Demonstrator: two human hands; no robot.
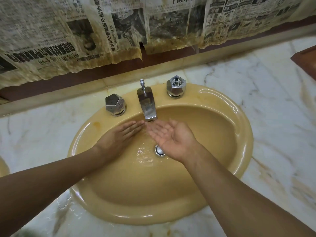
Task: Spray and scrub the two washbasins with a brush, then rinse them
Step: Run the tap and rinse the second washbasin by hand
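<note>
A yellow oval washbasin (pixel 222 168) is set in a marble counter. A chrome tap (pixel 147 106) at its back runs water onto my fingers and down toward the drain (pixel 159 150). My left hand (pixel 118 135) lies flat, palm down, fingers pointing at the stream. My right hand (pixel 171 135) is cupped palm up under the spout, holding only water. Both hands are empty and open. A sliver of a second yellow basin (pixel 3 168) shows at the left edge. No brush or spray bottle is in view.
Two faceted chrome knobs flank the tap, the left knob (pixel 115 104) and the right knob (pixel 176 86). Stained newspaper (pixel 68 40) hangs on the wall above a beige ledge. The wet marble counter (pixel 273 117) surrounds the basin. A brown tray corner (pixel 306 59) sits far right.
</note>
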